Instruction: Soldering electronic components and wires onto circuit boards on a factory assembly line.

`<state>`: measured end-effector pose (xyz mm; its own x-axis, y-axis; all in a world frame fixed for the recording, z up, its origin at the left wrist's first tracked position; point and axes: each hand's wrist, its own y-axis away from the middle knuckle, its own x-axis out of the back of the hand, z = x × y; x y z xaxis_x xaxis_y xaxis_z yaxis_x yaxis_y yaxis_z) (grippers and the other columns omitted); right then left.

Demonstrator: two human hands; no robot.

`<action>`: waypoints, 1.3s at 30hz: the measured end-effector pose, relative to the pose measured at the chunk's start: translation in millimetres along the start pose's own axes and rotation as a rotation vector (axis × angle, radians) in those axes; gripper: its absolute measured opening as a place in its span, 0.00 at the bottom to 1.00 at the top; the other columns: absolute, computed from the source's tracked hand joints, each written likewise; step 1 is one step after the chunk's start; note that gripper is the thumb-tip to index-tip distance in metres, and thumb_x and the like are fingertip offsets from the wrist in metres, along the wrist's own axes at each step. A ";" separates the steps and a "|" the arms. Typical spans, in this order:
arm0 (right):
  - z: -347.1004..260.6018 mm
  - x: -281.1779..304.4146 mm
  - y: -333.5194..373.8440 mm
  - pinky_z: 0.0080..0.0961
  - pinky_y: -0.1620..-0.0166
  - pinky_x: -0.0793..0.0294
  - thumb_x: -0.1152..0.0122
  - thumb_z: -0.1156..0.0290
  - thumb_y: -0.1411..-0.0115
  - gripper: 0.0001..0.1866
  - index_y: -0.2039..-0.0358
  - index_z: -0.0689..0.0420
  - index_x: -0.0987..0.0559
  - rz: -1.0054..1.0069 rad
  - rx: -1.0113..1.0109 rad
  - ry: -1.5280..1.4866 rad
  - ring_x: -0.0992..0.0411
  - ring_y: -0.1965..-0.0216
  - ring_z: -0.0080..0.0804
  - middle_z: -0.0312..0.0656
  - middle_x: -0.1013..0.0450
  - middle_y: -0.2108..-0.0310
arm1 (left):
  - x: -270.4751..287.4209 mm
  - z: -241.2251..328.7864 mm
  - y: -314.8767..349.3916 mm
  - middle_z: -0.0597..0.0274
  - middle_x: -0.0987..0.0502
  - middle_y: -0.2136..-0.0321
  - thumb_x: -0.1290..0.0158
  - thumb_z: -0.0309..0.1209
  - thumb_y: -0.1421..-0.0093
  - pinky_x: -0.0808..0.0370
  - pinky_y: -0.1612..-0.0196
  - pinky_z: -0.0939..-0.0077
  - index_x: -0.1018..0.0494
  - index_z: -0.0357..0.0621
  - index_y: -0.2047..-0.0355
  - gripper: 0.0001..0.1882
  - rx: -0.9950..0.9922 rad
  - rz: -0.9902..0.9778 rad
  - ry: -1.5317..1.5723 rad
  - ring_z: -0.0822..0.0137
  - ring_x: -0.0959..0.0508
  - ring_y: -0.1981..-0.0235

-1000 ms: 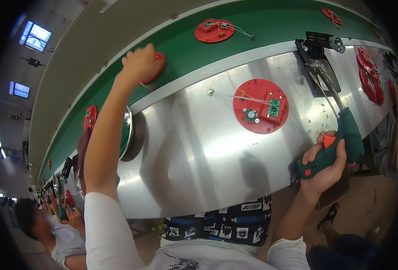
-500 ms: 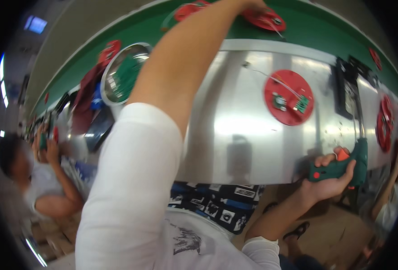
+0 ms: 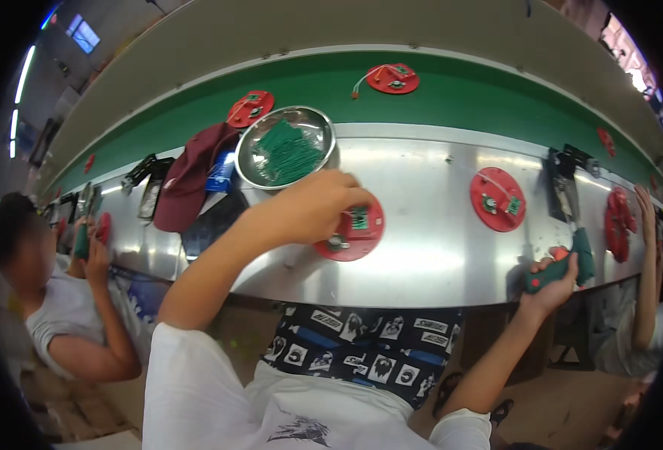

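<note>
Left hand (image 3: 312, 206) is closed over a red disc (image 3: 354, 229), pinning it flat on the steel tabletop (image 3: 421, 262). Right hand (image 3: 549, 289) grips a green electric screwdriver (image 3: 568, 262) just off the edge, probably parked within reach.

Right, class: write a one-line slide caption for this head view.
Left hand on a red disc at a steel bench; right hand grips a green screwdriver.

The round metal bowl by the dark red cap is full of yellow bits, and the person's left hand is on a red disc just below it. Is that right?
Not quite. In the head view the bits in the metal bowl are green, not yellow. The bowl does sit beside the dark red cap, and the left hand is on the red disc just below it.
</note>
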<state>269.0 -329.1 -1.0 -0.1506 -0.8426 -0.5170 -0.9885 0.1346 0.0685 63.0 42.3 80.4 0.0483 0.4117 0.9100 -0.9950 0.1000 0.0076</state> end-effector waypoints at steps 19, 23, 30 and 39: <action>-8.1 0.5 1.3 0.21 0.76 0.34 0.55 0.56 0.31 0.19 0.59 0.61 0.27 -0.303 0.060 0.133 0.34 0.78 0.23 0.41 0.28 0.67 | 12.3 -104.9 15.7 0.45 0.19 0.66 0.48 0.31 0.44 0.22 0.56 0.55 0.17 0.44 0.65 0.12 0.429 0.612 -0.184 0.46 0.19 0.64; -5.9 2.9 4.0 0.21 0.76 0.34 0.53 0.56 0.32 0.19 0.58 0.62 0.28 -0.293 0.071 0.190 0.34 0.77 0.23 0.40 0.29 0.67 | -1.5 -107.7 15.7 0.46 0.19 0.67 0.50 0.31 0.42 0.23 0.56 0.54 0.18 0.42 0.65 0.12 0.444 0.661 -0.233 0.47 0.19 0.64; -4.3 0.7 5.5 0.21 0.77 0.35 0.53 0.57 0.31 0.19 0.58 0.62 0.28 -0.311 0.092 0.166 0.34 0.78 0.23 0.41 0.29 0.67 | 8.8 -109.9 14.1 0.48 0.19 0.70 0.48 0.26 0.39 0.24 0.60 0.66 0.21 0.39 0.58 0.11 0.267 0.934 -0.159 0.52 0.18 0.66; -2.2 3.5 5.0 0.19 0.79 0.34 0.58 0.57 0.29 0.20 0.56 0.63 0.29 -0.398 0.082 0.183 0.34 0.79 0.22 0.44 0.28 0.65 | 31.4 -93.2 26.9 0.63 0.21 0.76 0.46 0.28 0.36 0.28 0.67 0.82 0.24 0.36 0.60 0.08 0.308 0.937 0.176 0.77 0.24 0.72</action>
<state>263.5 -332.6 -0.6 0.2345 -0.9145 -0.3296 -0.9669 -0.1843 -0.1766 45.9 142.4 70.5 -0.7793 0.3348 0.5297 -0.6164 -0.5618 -0.5518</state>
